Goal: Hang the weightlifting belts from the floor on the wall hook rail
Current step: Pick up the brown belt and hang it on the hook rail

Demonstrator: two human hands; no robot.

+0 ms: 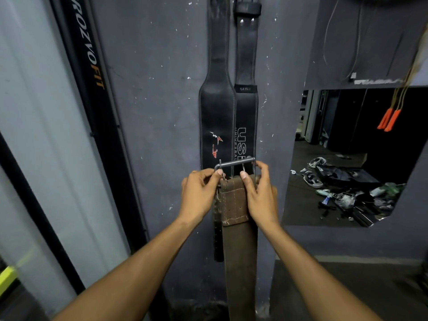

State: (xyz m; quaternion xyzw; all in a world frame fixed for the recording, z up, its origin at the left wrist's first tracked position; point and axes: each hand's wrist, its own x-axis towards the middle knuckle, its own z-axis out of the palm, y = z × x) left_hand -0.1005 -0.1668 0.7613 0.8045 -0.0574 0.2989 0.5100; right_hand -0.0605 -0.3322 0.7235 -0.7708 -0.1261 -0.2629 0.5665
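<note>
I hold a worn brown weightlifting belt (239, 246) upright in front of the grey wall, its strap hanging down out of frame. My left hand (199, 193) pinches its metal buckle (235, 163) at the left end. On the right side, my right hand (260, 193) grips the buckle and the belt's folded top. Behind it two black belts hang on the wall: one with a red logo (217, 107) and one with white lettering (246, 105). Their tops run out of the frame, so the hook rail is hidden.
A black frame with orange lettering (92, 72) slants along the wall at left. At right is a wall opening (347, 158) onto a floor littered with shoes and bags. Orange-handled cords (389, 119) and thin cables hang at the upper right.
</note>
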